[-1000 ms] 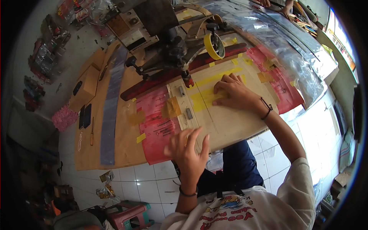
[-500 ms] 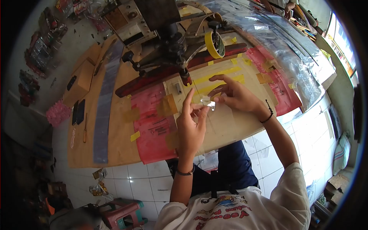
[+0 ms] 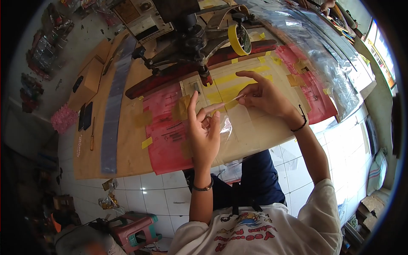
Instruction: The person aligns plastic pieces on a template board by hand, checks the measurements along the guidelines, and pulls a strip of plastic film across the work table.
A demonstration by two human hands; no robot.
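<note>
Well, taking the pale board (image 3: 262, 132) as the landmark, well out to its left lies an orange-handled screwdriver (image 3: 92, 138), and nearer the board runs a long grey strip (image 3: 114, 104). Flanking the board's left edge is a red sheet (image 3: 158, 158) with dark marks on it.

Next comes the left hand (image 3: 204, 134), raised over the left part of the board, index finger and thumb pointing up and another finger reaching toward the right hand. Whether that finger pinches anything is hard to tell through the glare and overlap.

Over the middle of the board, between and below the hands, hangs a clear film (image 3: 226, 126), catching the light. A second ago the right hand lay on the board's yellow strips (image 3: 221, 79) and the left was well apart from it; half a second later the two met around a small glinting piece. Now the fingertips stand slightly apart and more of the film shows, so the handling seems to have shifted from the board's surface to the film itself.

The right hand (image 3: 268, 101), over the board's right half, grasps the film's edge between thumb and fingertips, index finger lifted free. Beyond the board's right edge lies another red patch (image 3: 318, 97).
</note>
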